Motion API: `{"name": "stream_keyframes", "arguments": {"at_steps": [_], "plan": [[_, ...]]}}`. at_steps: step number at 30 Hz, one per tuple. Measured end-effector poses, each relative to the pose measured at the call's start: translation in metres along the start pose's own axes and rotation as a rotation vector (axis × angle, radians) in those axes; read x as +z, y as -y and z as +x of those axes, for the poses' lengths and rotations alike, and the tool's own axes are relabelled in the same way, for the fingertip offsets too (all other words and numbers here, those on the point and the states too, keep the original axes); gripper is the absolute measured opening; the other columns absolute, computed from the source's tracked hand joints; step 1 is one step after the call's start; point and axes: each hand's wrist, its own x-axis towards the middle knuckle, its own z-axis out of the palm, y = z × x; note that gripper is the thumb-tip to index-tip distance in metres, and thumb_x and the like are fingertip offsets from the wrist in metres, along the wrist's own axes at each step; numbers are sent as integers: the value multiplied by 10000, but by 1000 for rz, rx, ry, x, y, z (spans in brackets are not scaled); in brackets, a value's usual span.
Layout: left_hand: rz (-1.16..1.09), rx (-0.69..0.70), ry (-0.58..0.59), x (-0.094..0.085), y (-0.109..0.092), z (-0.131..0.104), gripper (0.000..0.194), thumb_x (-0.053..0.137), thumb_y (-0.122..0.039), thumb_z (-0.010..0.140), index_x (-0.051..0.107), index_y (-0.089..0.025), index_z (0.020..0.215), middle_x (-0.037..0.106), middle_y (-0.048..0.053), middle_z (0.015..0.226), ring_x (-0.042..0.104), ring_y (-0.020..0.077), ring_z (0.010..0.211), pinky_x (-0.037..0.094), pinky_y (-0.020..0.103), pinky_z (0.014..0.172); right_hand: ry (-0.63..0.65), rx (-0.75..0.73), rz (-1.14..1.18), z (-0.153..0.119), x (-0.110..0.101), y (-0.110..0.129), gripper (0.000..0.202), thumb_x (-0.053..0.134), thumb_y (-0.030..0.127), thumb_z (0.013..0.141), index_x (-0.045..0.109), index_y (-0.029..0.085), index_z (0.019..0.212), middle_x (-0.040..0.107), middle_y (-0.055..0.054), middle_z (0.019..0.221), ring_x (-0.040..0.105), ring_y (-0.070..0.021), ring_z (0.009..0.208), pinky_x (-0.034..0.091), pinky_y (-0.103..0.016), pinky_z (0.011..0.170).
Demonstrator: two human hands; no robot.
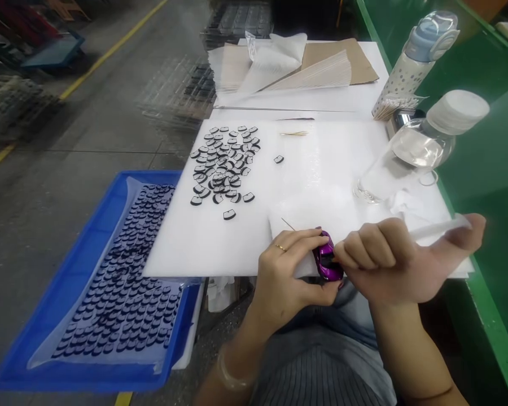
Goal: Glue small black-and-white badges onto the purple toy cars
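My left hand [285,270] pinches a small glossy purple part [331,272] with a dark hollow between thumb and fingers, near the table's front edge. A thin stick [288,224] pokes out past the fingers of that hand. Close against the part's right side is my right hand [385,259], its fingers curled and its thumb stretched out to the right. Whatever those curled fingers grip is hidden. A strip of white tissue [442,226] shows along the right thumb; whether it is held cannot be made out.
Many small black-edged pieces [224,166] lie on the white tabletop [220,245], with thin sticks [294,133] farther back. A clear bottle [423,146] and a dotted bottle [410,67] stand right. Beside the table, a blue tray [80,259] bears rows of dark pieces.
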Motion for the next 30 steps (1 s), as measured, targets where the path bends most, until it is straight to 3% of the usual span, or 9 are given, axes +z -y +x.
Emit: {"name": "stream_keyframes", "arguments": {"at_steps": [8,18,22,24,30], "plan": [[-8,-5,-7,1,1,0,413,841,-261,668,757,-161,1059,801,120,1102,765,279,979,658,417,852,8,19,29,2,-5,-6,694,382,712,989,231,199,547,133,71,458,116,-90,436,186,-299,473],[-8,-9,-7,1,2,-1,390,845,-263,679,743,-199,1051,800,104,1113,761,278,975,653,438,846,5,-44,-135,-2,-6,-7,685,298,759,980,255,213,568,159,57,473,152,-110,440,237,-313,489],[0,-20,4,1,2,-2,380,842,-259,687,742,-209,1051,800,98,1123,761,281,974,649,456,850,-8,-55,-241,-7,-5,-5,666,369,747,970,287,223,569,209,48,487,219,-126,456,283,-322,514],[-4,-25,1,1,1,-2,380,838,-254,688,747,-192,1051,800,105,1118,759,282,986,645,459,864,-4,-43,-320,-11,1,-3,638,459,697,968,299,231,563,239,45,478,239,-138,461,293,-333,522],[-10,-36,-3,2,1,-4,383,834,-236,687,756,-160,1054,799,115,1109,754,283,1012,635,457,901,-91,-10,-519,-18,21,-2,587,656,341,944,257,220,532,253,48,440,212,-134,451,244,-344,520]]}}
